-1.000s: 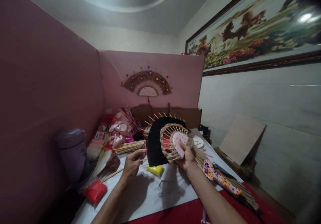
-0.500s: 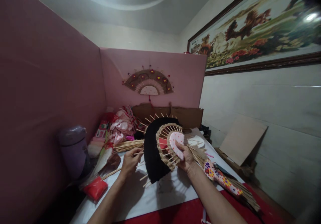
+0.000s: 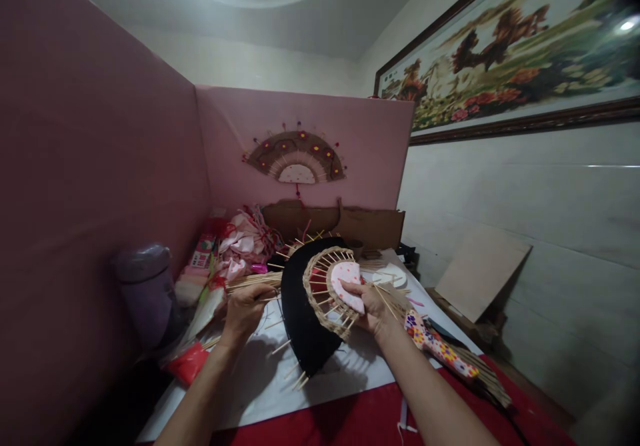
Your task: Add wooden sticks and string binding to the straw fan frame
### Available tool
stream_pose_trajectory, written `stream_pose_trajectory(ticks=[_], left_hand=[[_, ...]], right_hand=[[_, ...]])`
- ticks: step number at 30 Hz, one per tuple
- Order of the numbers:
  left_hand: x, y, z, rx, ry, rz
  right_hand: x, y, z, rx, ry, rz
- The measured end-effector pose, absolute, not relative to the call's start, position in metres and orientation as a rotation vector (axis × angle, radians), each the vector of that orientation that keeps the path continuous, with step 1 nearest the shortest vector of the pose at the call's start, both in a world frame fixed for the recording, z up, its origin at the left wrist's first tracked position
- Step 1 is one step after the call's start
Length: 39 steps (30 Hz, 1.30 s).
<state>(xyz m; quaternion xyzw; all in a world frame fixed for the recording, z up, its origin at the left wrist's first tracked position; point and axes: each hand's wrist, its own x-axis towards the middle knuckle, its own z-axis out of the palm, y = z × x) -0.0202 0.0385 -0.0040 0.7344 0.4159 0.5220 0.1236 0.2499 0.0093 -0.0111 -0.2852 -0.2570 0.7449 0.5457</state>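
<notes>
My right hand [image 3: 371, 303] grips a handmade fan [image 3: 305, 309] by its pink dotted centre piece [image 3: 345, 283]. The fan has a woven straw ring, thin wooden sticks and a black outer band, and it is held upright above the white sheet [image 3: 280, 379]. My left hand [image 3: 243, 309] is closed on the tip of one of the fan's sticks at its left edge, next to a bundle of loose sticks [image 3: 250, 281].
A finished brown fan [image 3: 295, 158] hangs on the pink partition. A lidded purple bin [image 3: 143, 286], pink cloth bags [image 3: 245, 239], a red packet [image 3: 187, 364] and a cardboard box [image 3: 345, 223] crowd the table's left and back. A flowered handle [image 3: 435, 346] lies at right.
The fan has turned anticlockwise and shifted left, now covering the yellow piece on the sheet. My left hand rose from the table to the fan's left sticks.
</notes>
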Motion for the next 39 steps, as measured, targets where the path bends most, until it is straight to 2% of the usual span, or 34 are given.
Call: stream_pose_trajectory(ticks=[7,18,29,39], left_hand=[[-0.023,0.044,-0.006,2.302,1.049,1.411],[-0.023,0.031,0.013,2.407,1.465,1.297],[-0.021,0.032,0.017,1.738,1.072,1.364],[-0.005,0.030,0.006,1.575,0.973,1.338]], right_hand=[[0.259,0.010,-0.014,-0.718,-0.591,1.761],[0.263,0.007,-0.010,-0.850,-0.587,1.783],[0.261,-0.002,-0.006,-0.840,-0.639,1.663],[0.257,-0.008,-0.003,-0.772,-0.649,1.661]])
